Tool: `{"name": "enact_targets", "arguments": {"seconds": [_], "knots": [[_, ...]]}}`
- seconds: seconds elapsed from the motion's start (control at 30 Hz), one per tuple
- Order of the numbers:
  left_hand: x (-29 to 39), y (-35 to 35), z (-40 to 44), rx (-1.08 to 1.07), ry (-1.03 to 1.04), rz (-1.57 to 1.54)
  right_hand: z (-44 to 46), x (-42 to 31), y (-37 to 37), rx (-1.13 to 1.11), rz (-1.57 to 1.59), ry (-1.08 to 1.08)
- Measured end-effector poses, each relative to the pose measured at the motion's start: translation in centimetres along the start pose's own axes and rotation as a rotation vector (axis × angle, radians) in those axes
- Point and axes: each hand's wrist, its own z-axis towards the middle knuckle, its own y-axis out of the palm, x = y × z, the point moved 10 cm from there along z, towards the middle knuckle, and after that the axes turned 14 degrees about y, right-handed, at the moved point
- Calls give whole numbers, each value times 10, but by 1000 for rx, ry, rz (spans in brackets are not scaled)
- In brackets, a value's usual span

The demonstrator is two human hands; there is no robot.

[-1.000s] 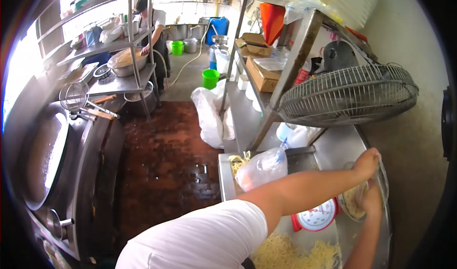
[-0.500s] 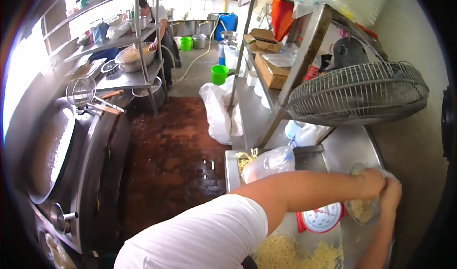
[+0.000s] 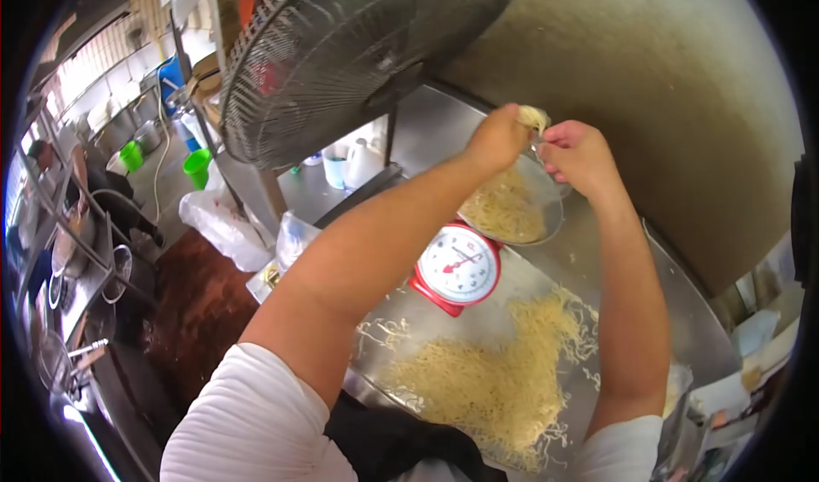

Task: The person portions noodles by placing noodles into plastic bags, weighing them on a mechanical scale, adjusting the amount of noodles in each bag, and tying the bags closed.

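Note:
My left hand (image 3: pixel 502 138) is closed on a small bunch of pale noodles (image 3: pixel 534 119), held above the far side of the scale. Just right of it, my right hand (image 3: pixel 577 158) has its fingers bent together; what lies between them is too small to make out. Below both hands a round pan of noodles (image 3: pixel 509 209) rests by the red scale (image 3: pixel 458 264), whose white dial faces me. A large loose heap of noodles (image 3: pixel 482 380) spreads over the metal table (image 3: pixel 546 270) nearer my body.
A big fan (image 3: pixel 358 60) stands at the upper left of the table. White jugs (image 3: pixel 363 165) sit on the metal surface behind my left arm. White plastic bags (image 3: pixel 223 226) and a green bucket (image 3: pixel 197 168) are farther left. Another person (image 3: pixel 51 162) stands at the far left.
The view has swung right and down to the table. My hands, earlier low beside the pan, are now raised above it, with noodles showing at my left hand.

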Motion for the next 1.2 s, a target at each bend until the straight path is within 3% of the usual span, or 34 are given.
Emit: {"name": "enact_targets", "arguments": {"seconds": [0.07, 0.17, 0.33, 0.5, 0.67, 0.7, 0.73, 0.87, 0.97, 1.03, 1.07, 1.2], "knots": [[-4, -7, 12, 178, -40, -267, 0, 10, 6, -78, -26, 80], [18, -6, 23, 252, -230, -458, -4, 11, 11, -78, 14, 152], [85, 2, 57, 287, -110, -678, -5, -2, 41, -206, 277, 83], [133, -14, 63, 241, -27, -706, -2, 10, 49, -202, 158, 131], [87, -32, 46, 440, -8, -552, -4, -11, 11, 6, 305, 93], [55, -23, 38, 320, -117, -333, -10, -22, 3, 38, 331, 77], [44, -15, 30, 281, -109, -309, -13, -30, -3, 76, 357, 61], [63, 11, 9, 135, -215, -628, -15, -42, -16, 65, 526, -37], [60, -7, 32, 183, -133, -293, -20, -41, -23, 32, 469, -11], [62, -13, 46, 267, -113, -440, -28, -34, -25, 17, 337, 44], [66, -12, 53, 292, -109, -560, -29, -25, -16, -103, 277, 110], [105, -13, 65, 382, -94, -746, -28, -10, 14, -191, 276, 36]]}}
